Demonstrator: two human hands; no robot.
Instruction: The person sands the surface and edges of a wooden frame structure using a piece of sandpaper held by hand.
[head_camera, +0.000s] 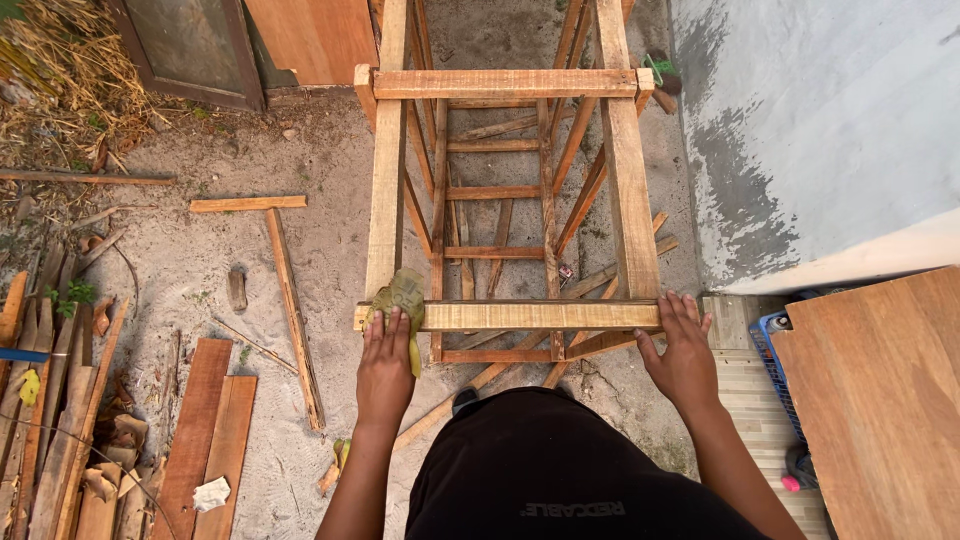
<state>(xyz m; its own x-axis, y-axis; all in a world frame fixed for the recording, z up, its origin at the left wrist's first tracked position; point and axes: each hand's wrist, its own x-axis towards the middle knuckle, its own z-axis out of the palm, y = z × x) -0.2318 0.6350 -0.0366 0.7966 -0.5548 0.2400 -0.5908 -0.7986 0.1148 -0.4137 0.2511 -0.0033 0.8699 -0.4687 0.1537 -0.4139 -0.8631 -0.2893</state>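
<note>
Both arms forward (left hand, right hand flat)

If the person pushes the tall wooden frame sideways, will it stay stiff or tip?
The frame probably stays stiff: diagonal braces cross its rails. It looks tall and narrow, on sandy ground, so a sideways push might tip it. The left hand and right hand rest on its top rail.
</note>
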